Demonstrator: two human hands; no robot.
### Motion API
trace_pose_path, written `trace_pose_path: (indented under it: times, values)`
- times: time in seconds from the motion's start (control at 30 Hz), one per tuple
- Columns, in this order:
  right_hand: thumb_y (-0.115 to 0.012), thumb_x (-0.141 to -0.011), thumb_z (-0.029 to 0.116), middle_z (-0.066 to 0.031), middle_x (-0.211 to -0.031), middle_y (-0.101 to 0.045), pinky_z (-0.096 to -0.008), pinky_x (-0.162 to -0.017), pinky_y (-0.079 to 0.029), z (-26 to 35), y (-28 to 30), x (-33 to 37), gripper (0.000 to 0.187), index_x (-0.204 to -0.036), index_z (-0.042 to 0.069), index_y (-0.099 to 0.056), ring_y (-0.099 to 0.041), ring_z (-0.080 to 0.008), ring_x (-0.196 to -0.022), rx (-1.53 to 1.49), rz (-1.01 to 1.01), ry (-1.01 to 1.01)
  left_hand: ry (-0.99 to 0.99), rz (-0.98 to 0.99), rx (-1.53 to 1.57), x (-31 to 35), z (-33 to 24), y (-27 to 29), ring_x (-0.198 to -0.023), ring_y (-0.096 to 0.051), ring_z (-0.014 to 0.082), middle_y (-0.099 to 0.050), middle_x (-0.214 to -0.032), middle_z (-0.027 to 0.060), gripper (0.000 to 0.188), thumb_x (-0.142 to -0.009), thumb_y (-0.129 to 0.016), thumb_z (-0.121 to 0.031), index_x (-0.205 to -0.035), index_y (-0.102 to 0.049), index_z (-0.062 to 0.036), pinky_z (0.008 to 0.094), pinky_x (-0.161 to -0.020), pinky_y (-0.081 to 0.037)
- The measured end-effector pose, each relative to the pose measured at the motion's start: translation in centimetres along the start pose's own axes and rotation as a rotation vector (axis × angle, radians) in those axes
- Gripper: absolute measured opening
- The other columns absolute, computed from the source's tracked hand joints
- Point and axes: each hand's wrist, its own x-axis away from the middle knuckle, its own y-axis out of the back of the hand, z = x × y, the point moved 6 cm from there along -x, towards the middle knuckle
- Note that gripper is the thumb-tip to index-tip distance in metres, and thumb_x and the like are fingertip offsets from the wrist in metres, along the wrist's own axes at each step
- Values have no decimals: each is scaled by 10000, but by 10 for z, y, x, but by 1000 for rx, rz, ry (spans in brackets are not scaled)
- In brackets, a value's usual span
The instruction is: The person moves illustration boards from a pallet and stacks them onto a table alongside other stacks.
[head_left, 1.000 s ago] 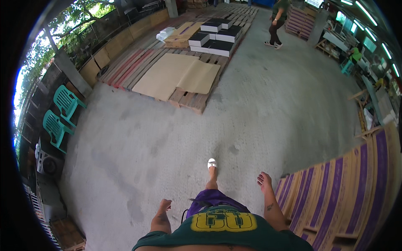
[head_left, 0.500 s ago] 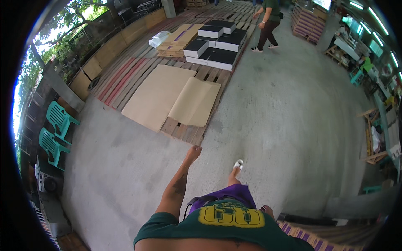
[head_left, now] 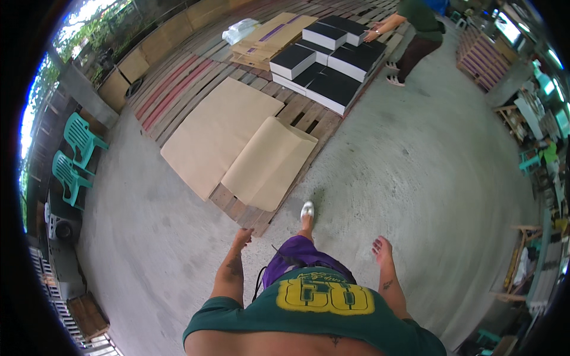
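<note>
My left hand [head_left: 243, 237] hangs by the near corner of the wooden pallets [head_left: 257, 221], its fingers loosely bent and slightly apart, with nothing seen in it. Out to the right over the concrete floor, my right hand [head_left: 382, 249] is open and holds nothing. Nearest to me on the pallets lie a large flat brown paper sheet [head_left: 217, 133] and a folded brown paper sheet [head_left: 270, 163]. Beyond them stand several white stacks with black tops [head_left: 326, 86].
A co-worker [head_left: 418, 35] leans toward the far stacks, hands at their edge. Flattened cartons [head_left: 270, 38] and a clear plastic bundle [head_left: 240, 31] lie beside the stacks. Green plastic chairs [head_left: 83, 139] stand at the left, a cluttered workbench [head_left: 537, 237] at the right.
I have moved closer to the pallets. My right hand has swung forward into full view. The co-worker has stepped up to the stacks and bent, hands now at them.
</note>
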Motion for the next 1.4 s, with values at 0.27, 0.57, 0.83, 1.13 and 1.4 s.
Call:
trace_pose_path:
  times: [0.27,0.57,0.83,1.13,1.4]
  values:
    - [-604,-909,269,-53,-1039,-603,-409,-847,-442,117,-120,-136,316,-1182,113,-569,-573,-224,-968,152,-5,-197,-41,-136,216,-113,-251,23,-682,-625,207,-626,-809,80,519,-881,-592,-470,-1071,-615,12,367,-558,-467]
    - [-589,-918,252,-70,-1039,-596,-426,-784,-462,272,-223,-293,298,-1168,92,-570,-580,-225,-912,238,-43,-304,-236,-51,326,-216,-608,-15,-882,-637,216,-634,-1024,137,639,-903,-582,-520,-1246,-554,18,369,-695,-490]
    - [-613,-889,286,-37,-912,-638,-427,-757,-462,487,-447,-483,189,-993,128,-617,-595,-199,-884,499,145,-189,-57,99,457,-287,-752,-22,-1341,-396,384,-375,-1456,250,954,-814,-603,-679,-1476,-329,-50,541,-1060,-338]
    - [-591,-906,440,-45,-1159,-614,-435,-842,-431,626,-796,-642,411,-1212,166,-594,-547,-188,-1068,516,431,12,-138,68,607,-442,-911,23,-1424,-264,391,-253,-1547,231,1058,-802,-549,-744,-1540,-174,-86,582,-1115,-224]
    - [-597,-855,389,-101,-1538,-332,-571,-1098,-227,615,-1060,-798,691,-1471,170,-376,-264,-287,-1431,716,510,105,-21,53,743,-665,-974,63,-1453,-199,381,-186,-1569,243,1095,-803,-369,-851,-1554,-109,-97,583,-1139,-163]
